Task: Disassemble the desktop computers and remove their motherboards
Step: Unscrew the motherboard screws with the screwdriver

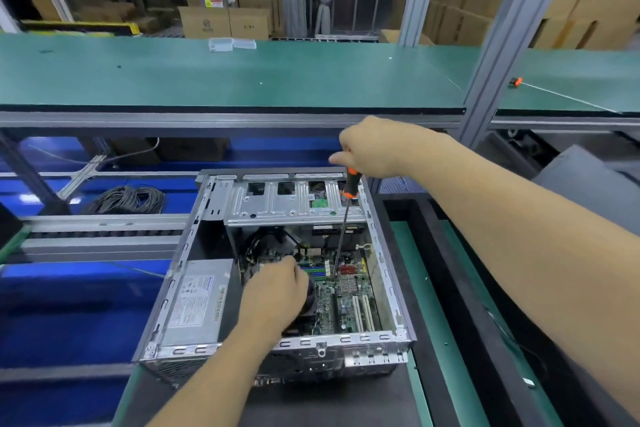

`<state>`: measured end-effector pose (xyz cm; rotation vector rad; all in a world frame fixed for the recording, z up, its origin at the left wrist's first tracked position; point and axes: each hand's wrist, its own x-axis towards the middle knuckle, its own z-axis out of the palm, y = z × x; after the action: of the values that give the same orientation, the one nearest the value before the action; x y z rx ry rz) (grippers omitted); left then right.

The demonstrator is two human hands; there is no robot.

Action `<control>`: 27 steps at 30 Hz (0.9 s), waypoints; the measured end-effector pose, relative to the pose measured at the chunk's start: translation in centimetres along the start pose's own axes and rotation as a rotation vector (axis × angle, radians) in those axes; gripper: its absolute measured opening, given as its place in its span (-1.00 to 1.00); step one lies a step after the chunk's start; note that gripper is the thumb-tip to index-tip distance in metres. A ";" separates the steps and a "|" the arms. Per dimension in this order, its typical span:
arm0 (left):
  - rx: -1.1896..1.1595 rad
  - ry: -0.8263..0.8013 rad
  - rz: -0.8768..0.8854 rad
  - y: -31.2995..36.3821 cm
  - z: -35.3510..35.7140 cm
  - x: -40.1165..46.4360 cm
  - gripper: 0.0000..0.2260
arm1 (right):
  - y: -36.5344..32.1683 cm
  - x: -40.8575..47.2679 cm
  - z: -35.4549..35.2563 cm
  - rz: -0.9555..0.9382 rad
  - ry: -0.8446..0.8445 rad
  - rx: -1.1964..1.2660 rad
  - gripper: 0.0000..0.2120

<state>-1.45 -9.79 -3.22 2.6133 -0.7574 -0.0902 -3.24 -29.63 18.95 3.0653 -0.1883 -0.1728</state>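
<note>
An open grey desktop case [388, 288] lies on its side in front of me. Its green motherboard [346, 302] shows inside, with a power supply [197, 302] at the left and a silver drive cage [287, 204] at the far end. My right hand [377, 146] grips the orange-and-black handle of a long screwdriver [341, 236], held upright with its tip down on the board. My left hand [277, 291] reaches into the case, fingers curled over the black cooler fan [310, 302], which it mostly hides.
A green-topped shelf [242, 76] crosses above the case, held by a grey aluminium post [498, 45]. A coil of grey cable [128, 199] lies at the left beyond the conveyor rails [104, 232]. Black trays [450, 270] run along the right. Cardboard boxes [225, 21] stand behind.
</note>
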 end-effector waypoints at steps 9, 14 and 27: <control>0.057 -0.150 -0.038 0.5 0.2 0.5 -0.77 | -0.8 1.3 -1.1 -0.099 -0.058 -0.056 -0.78; 0.040 -0.131 -0.037 0.6 0.1 0.4 -0.75 | -1.7 1.6 -1.4 0.028 -0.088 -0.046 -0.56; 0.022 -0.093 -0.024 0.7 0.0 0.2 -0.69 | -1.8 0.7 -1.6 0.020 -0.139 0.056 -0.71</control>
<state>-1.68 -10.46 -2.92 2.6545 -0.7626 -0.2125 -2.14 -27.83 20.35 3.1067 -0.2357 -0.3871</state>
